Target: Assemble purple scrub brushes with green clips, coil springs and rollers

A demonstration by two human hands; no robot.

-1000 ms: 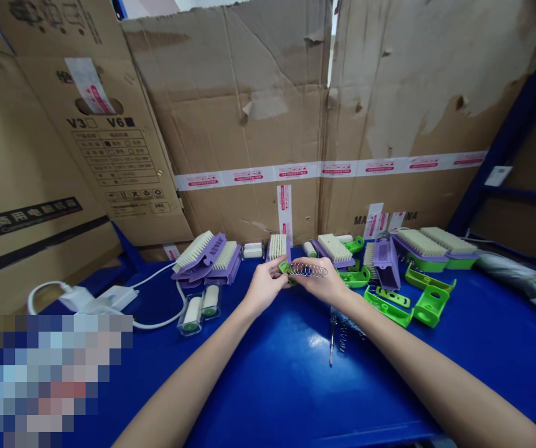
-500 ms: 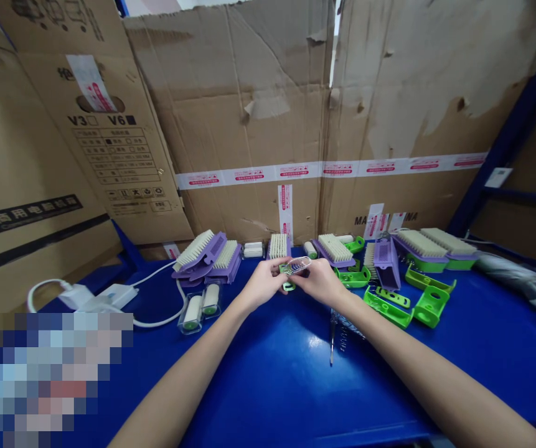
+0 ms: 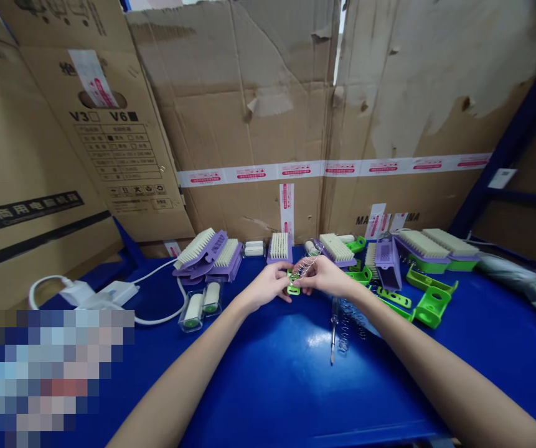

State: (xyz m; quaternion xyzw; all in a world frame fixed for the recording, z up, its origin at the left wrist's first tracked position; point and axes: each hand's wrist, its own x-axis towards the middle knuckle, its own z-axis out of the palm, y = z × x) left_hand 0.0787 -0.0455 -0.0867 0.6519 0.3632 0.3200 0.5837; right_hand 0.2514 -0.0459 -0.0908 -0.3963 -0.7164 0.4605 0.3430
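Note:
Between my hands, above the blue table, is a small flat green plastic piece (image 3: pixel 293 287) with slots. My left hand (image 3: pixel 268 287) pinches it from the left side. A coil spring (image 3: pixel 309 261) slants up and to the right from the green piece, and the fingers of my right hand (image 3: pixel 326 277) are closed on it. The fingers partly hide where spring and piece meet, so I cannot tell whether they are joined. Below my right hand a screwdriver (image 3: pixel 333 336) lies on the table, with loose springs (image 3: pixel 343 336) beside it.
Purple brushes with pale bristles (image 3: pixel 335 247) line the back of the blue table (image 3: pixel 268 386). Green plastic parts (image 3: pixel 432 305) lie at right. Clear boxes with white rollers (image 3: pixel 193 310) and a white cabled adapter (image 3: pixel 78 292) are at left. Cardboard (image 3: pixel 249 137) stands behind.
The spring between my hands now points up more steeply and its coils look spread further. My right hand has shifted slightly right, and more of the green piece shows.

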